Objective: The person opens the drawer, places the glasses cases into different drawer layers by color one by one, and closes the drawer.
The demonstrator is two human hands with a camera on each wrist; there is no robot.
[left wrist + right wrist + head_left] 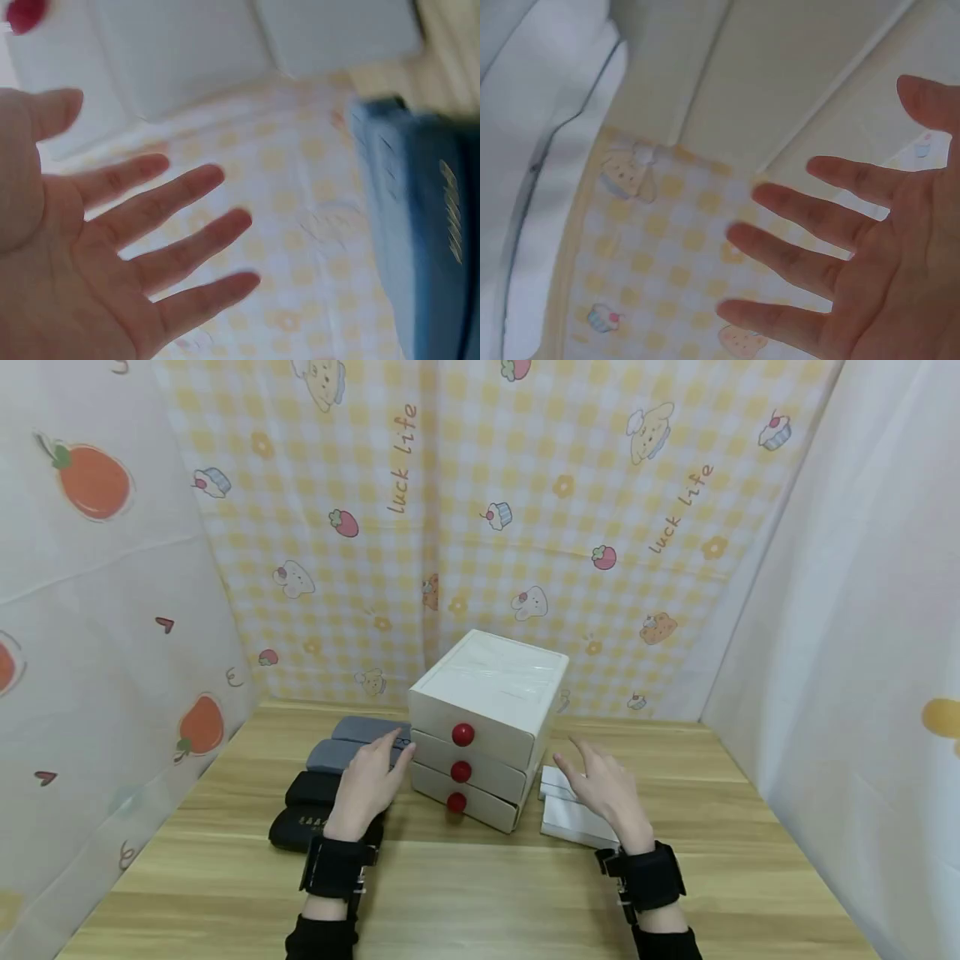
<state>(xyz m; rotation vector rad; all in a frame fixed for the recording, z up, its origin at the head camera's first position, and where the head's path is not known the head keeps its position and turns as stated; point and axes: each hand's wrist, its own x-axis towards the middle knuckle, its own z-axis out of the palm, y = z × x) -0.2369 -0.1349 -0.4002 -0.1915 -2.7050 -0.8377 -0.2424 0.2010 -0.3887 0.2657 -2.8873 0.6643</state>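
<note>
A white three-drawer cabinet (510,677) with round red knobs (462,734) stands turned at an angle on the wooden table. To its left my left hand (367,781) hovers with fingers spread, above a row of grey and black glasses cases (313,787). The left wrist view shows that palm facing the cabinet side, holding nothing, with a blue-looking case (431,217) beyond. On the cabinet's other side, my right hand (606,783) is held over some flat white boxes (573,820), partly covering them. In the right wrist view its fingers are straight, apart and bare.
A yellow-checked cloth (465,560) with cartoon prints hangs behind the table. White cloths close off the left side (112,593) and the right side (847,635). Bare wooden tabletop (480,893) lies in front of the cabinet.
</note>
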